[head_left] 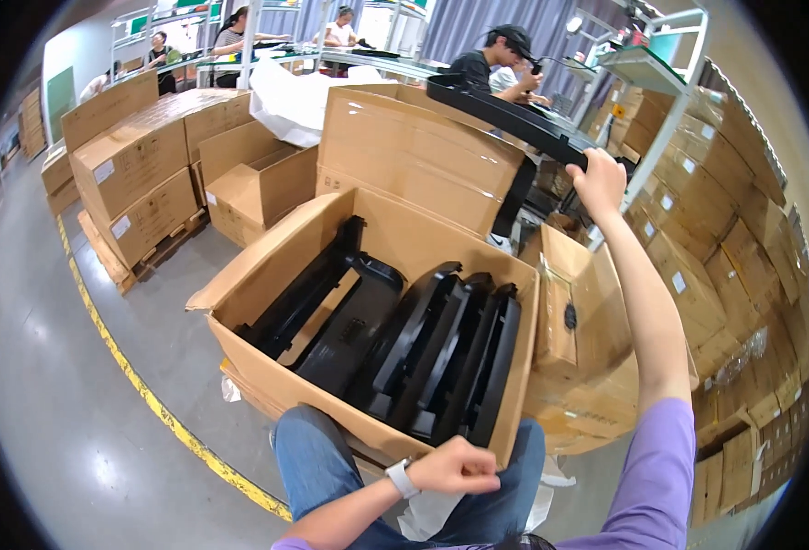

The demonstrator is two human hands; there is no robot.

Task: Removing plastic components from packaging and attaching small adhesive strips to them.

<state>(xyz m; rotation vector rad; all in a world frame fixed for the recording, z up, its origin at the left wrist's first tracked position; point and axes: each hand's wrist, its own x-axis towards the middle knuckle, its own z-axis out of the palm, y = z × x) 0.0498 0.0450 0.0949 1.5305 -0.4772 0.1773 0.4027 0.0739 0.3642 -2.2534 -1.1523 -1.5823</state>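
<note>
My right hand (599,183) is raised at the upper right, its fingers closed round the end of a long black plastic panel (505,117). That panel reaches leftward from the hand, above the raised flap of an open cardboard box (276,390). Inside the box, several black moulded plastic panels (354,321) stand on edge or lean side by side. My left hand (459,466), with a pale watch on the wrist, is curled closed at the box's near right corner. Nothing shows in its fingers, and I cannot tell whether it touches the rim.
The box stands right before my knees (308,449). Stacked cartons (139,174) rest on a pallet at left, and more cartons (707,257) are piled at right. A smaller carton (569,312) adjoins the box. People (491,69) work at benches behind; a yellow line (139,385) crosses the floor.
</note>
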